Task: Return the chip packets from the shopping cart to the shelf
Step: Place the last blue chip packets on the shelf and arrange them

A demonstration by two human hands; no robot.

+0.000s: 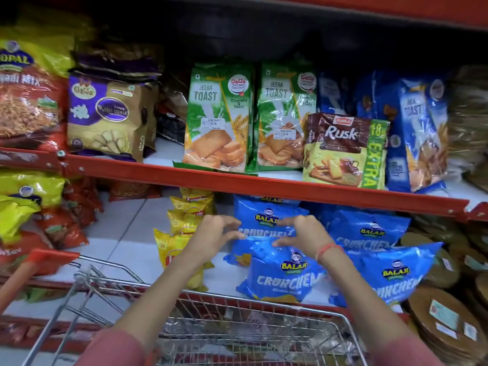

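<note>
Two hands hover with fingers curled and parted, holding nothing: the left hand [215, 232] and right hand [303, 233] flank the upright glossy blue Balaji chip packet [260, 220] on the white lower shelf [126, 233]. Just nearer, another blue foil packet [282, 276] leans at the shelf's near lip. A careless nudge could tip it down into the wire shopping cart [237, 331], or topple the yellow packets [182, 223] left.

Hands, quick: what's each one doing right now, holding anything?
Left hand: open, fingers spread, holding nothing, just in front of the blue chip packet.
Right hand: open, fingers curled, holding nothing, over the same packet.
</note>
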